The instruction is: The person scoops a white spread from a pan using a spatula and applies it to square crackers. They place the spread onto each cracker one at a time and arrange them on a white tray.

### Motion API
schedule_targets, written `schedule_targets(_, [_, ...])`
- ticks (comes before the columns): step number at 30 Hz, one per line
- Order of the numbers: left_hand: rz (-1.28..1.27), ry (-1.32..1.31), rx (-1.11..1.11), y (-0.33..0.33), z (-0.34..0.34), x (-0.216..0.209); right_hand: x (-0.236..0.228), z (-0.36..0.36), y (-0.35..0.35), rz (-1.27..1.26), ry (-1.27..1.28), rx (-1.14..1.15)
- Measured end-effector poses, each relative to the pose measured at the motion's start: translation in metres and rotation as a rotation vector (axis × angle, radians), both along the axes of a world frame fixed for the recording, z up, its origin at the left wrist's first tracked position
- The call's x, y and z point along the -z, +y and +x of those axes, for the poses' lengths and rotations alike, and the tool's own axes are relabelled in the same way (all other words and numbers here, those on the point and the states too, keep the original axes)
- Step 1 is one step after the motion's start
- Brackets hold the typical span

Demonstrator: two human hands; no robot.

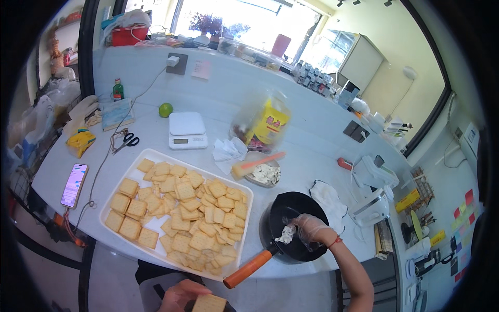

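Observation:
My left hand (182,294) is at the bottom edge, its fingers closed around the side of a square cracker (209,303); part of the hand is cut off by the frame. My right hand (311,230), in a thin clear plastic glove, reaches into a black saucepan (283,205) with a wooden handle. Its fingertips pinch a soft white lump with dark flecks (286,235). Left of the pan lies a white tray (248,221) full of square crackers (200,240). Along its left side, several crackers (129,228) are set out in rows.
Behind the pan, a bowl of white mixture (266,175) carries a spatula (258,164). Further back are a kitchen scale (187,130), a yellow bag (270,122) and a lime (166,109). Scissors (126,143) and a phone (74,185) lie left; a cloth (328,203) lies right.

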State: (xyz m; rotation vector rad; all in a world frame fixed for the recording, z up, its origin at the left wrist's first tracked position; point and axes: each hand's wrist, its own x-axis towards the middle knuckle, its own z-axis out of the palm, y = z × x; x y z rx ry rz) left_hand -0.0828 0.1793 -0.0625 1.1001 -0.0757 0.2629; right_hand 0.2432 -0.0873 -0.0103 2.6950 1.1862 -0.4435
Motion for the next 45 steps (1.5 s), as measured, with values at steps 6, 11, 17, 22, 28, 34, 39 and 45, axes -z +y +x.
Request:
schedule_targets(6, [0.018, 0.123, -0.233, 0.02, -0.028, 0.026, 0.039, 0.032, -0.011, 0.008, 0.011, -0.164])
schedule_targets(11, [-0.041, 0.232, -0.221, 0.024, -0.036, 0.026, -0.012, -0.006, 0.001, 0.251, 0.187, 0.022])
schedule_targets(17, [-0.286, 0.068, -0.105, 0.025, -0.04, 0.036, 0.027, 0.006, -0.008, 0.324, 0.078, 0.056])
schedule_targets(22, [-0.303, 0.074, -0.146, 0.027, -0.045, 0.045, 0.071, 0.039, -0.023, 0.2, -0.034, 0.013])
schedule_targets(28, [-0.253, 0.285, -0.264, 0.033, -0.046, 0.027, 0.056, 0.039, -0.029, 0.176, 0.0, -0.125])
schedule_targets(34, [-0.061, 0.333, -0.311, 0.045, -0.04, 0.002, -0.033, 0.006, -0.016, 0.609, 0.409, 0.399])
schedule_targets(39, [0.087, 0.317, -0.287, 0.041, -0.022, -0.011, -0.043, -0.072, 0.019, 1.518, 0.571, 0.193])
schedule_targets(45, [0.363, 0.302, -0.205, 0.032, 0.002, -0.04, -0.008, -0.19, 0.136, 1.047, 0.474, -0.189])
